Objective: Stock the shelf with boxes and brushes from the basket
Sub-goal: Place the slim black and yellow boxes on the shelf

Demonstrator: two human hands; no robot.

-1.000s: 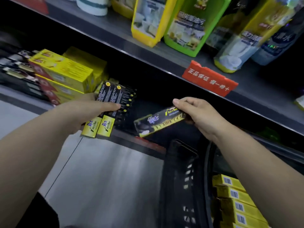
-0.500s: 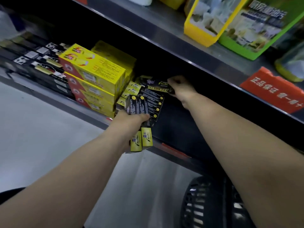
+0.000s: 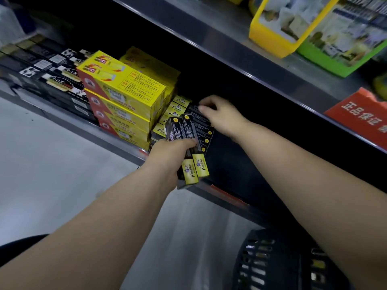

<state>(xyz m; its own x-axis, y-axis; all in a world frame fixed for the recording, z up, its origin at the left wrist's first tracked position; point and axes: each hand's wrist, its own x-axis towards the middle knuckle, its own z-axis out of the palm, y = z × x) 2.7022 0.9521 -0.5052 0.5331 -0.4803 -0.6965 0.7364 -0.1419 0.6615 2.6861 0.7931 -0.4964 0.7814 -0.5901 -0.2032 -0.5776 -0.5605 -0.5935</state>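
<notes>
My left hand (image 3: 167, 158) is shut on two slim black-and-yellow boxes (image 3: 189, 151), held side by side and tilted over the front edge of the lower shelf (image 3: 228, 198). My right hand (image 3: 219, 116) reaches deeper into that shelf, fingers curled, resting on a black box (image 3: 201, 124) that lies on a stack of the same boxes. Whether it still grips that box is unclear. More yellow ends of these boxes (image 3: 178, 107) show behind. The dark basket (image 3: 272, 264) sits at the bottom right, its contents hidden.
Stacked yellow-and-red cartons (image 3: 123, 95) stand just left of the black boxes. Long black packs (image 3: 48, 74) fill the shelf's left part. The upper shelf carries yellow (image 3: 274, 36) and green (image 3: 343, 51) packs and a red sign (image 3: 360, 116). Grey floor lies below.
My right hand carried a black-and-yellow box from above the basket into the shelf and laid it on the stack. The view swung left and nearer. My left hand kept its two boxes.
</notes>
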